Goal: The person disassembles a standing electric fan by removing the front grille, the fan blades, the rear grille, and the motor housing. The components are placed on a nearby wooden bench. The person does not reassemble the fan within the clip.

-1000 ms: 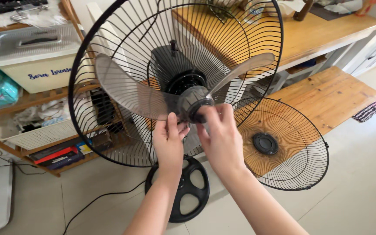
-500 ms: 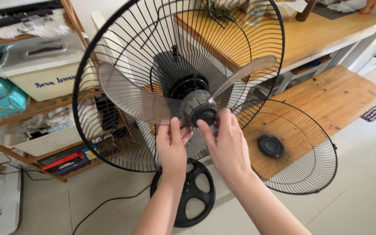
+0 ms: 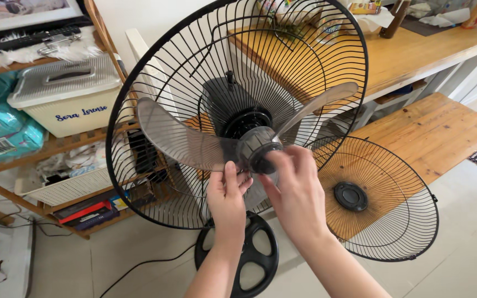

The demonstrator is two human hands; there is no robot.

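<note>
The left hand [image 3: 226, 194] pinches the lower edge of the translucent grey plastic fan blade [image 3: 179, 135], fingers together. The right hand [image 3: 295, 187] clamps the black round hub cap [image 3: 261, 161] at the blade's centre, inside the black wire rear guard [image 3: 155, 72]. The detached black wire front guard [image 3: 385, 221] leans just right; open floor lies below.

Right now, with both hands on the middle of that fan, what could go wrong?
The translucent blades look thin; the left hand grips beside the hub, so a hard twist might crack one. The right hand works the black cap; if it slips, fingers could strike the rear wire guard. The loose front guard leans close by, and the cord trails across the floor, so a step back might catch either.
</note>
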